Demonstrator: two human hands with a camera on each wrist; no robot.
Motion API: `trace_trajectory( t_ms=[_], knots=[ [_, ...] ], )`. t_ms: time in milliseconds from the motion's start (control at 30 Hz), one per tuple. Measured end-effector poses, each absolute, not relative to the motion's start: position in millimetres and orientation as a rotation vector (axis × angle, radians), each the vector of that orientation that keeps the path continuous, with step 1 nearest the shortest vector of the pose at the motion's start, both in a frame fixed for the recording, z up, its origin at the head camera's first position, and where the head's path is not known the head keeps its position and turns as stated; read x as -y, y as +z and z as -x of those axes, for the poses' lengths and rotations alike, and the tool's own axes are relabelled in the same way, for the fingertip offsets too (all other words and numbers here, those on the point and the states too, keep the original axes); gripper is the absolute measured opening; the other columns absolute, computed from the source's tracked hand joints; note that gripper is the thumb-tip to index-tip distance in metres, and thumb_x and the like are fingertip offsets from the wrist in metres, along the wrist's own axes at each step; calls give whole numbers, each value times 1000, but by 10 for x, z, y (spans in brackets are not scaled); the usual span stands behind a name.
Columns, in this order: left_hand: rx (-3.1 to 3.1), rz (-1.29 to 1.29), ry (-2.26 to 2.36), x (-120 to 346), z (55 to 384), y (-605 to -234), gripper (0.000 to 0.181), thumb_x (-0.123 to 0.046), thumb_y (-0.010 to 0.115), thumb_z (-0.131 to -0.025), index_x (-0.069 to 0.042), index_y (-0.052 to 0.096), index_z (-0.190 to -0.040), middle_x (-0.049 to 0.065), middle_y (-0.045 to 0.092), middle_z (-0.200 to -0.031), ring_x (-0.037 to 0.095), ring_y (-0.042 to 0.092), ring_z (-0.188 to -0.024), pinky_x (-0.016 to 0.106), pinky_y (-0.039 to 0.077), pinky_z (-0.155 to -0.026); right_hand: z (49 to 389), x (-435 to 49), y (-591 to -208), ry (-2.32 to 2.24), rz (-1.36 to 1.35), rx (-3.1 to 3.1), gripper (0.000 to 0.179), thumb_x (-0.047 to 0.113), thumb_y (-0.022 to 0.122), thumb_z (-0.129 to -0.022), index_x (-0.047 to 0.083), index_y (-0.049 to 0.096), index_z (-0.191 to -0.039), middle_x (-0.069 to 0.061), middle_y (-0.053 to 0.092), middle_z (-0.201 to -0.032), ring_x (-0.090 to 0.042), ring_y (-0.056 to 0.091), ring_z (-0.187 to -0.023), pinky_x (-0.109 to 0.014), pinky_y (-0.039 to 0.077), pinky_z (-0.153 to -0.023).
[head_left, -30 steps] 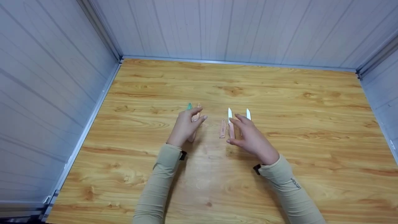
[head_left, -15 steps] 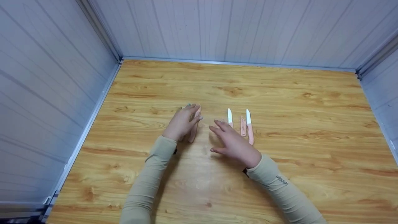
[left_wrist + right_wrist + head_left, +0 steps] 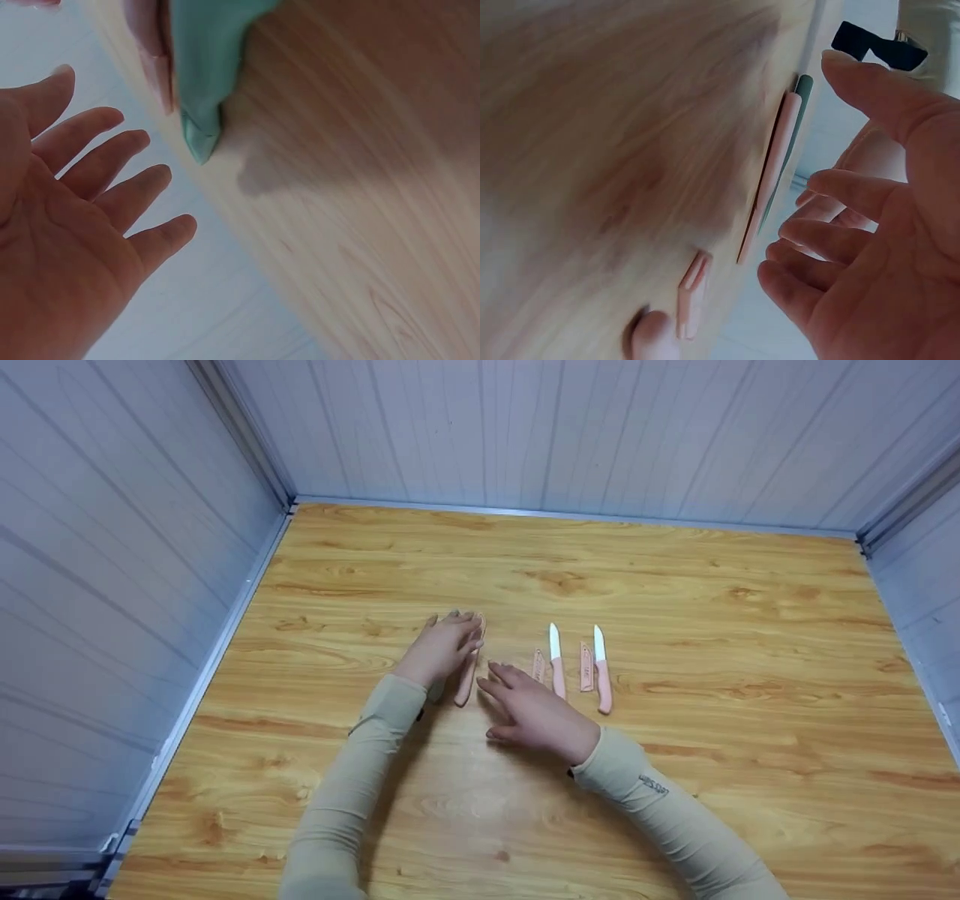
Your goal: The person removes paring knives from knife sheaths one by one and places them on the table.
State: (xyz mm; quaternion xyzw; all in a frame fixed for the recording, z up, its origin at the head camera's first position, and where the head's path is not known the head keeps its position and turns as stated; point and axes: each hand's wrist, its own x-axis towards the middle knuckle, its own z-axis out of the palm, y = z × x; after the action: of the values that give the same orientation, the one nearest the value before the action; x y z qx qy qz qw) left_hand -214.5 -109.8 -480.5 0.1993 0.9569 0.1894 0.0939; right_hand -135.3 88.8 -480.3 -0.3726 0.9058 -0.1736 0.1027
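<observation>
My left hand (image 3: 439, 649) hovers with fingers spread above a pink sheathed knife (image 3: 465, 682). Beside that one lies a green sheathed knife (image 3: 206, 71), which the hand covers in the head view. In the left wrist view, the palm and straight fingers hold nothing. Just right of the pair is my right hand (image 3: 540, 720), its fingers loosely bent around nothing. Beyond it lie two bare paring knives, the nearer knife (image 3: 558, 671) and the farther knife (image 3: 604, 682), with white blades and pink handles. A pink sheath (image 3: 538, 664) and another pink sheath (image 3: 586, 666) lie left of each blade.
The wood-grain table (image 3: 675, 585) meets a pale panel wall (image 3: 525, 435) at the back, with a metal strip along its edge. Another panel wall (image 3: 150, 547) stands at the left. A dark wrist strap (image 3: 877, 49) shows on the left arm in the right wrist view.
My right hand has moved left and toward me, away from the two bare knives, uncovering the farther one and its sheath. My left hand has shifted slightly left over the sheathed knives.
</observation>
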Motion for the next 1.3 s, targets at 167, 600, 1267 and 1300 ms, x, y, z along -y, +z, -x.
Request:
trace_trajectory(
  t_ms=[167, 600, 1267, 1300],
  knots=[
    [-2824, -612, 498, 1090, 2190, -4864, 49, -33, 49, -100, -13, 43, -145, 10, 35, -150, 34, 24, -139, 54, 10, -113, 1376, -813, -4799, -488, 1103, -2651, 81, 38, 75, -81, 7, 38, -146, -21, 27, -151, -36, 26, -138, -41, 19, -113],
    [-2799, -638, 393, 1081, 2279, -4911, 51, -34, 45, -102, -14, 38, -147, 6, 30, -153, 34, 20, -141, 55, 10, -112, 1420, -618, -4875, -404, 1122, -2613, 80, 41, 71, -84, 8, 35, -148, -20, 18, -155, -37, 21, -139, -41, 17, -114],
    [-2811, -691, 373, 1063, 2296, -4897, 43, -24, 45, -102, -12, 45, -143, 5, 36, -150, 37, 24, -139, 57, 11, -112, 1508, -448, -4974, -517, 1161, -2770, 32, 25, 72, -82, 6, 58, -104, -21, 39, -140, -35, 43, -123, -42, 40, -100],
    [-2811, -688, 371, 1063, 2297, -4899, 42, -22, 45, -102, -12, 45, -143, 5, 36, -149, 36, 24, -139, 57, 11, -112, 1512, -445, -4977, -528, 1159, -2776, 28, 24, 73, -81, 7, 57, -98, -21, 40, -138, -34, 46, -120, -42, 42, -98]
  ],
)
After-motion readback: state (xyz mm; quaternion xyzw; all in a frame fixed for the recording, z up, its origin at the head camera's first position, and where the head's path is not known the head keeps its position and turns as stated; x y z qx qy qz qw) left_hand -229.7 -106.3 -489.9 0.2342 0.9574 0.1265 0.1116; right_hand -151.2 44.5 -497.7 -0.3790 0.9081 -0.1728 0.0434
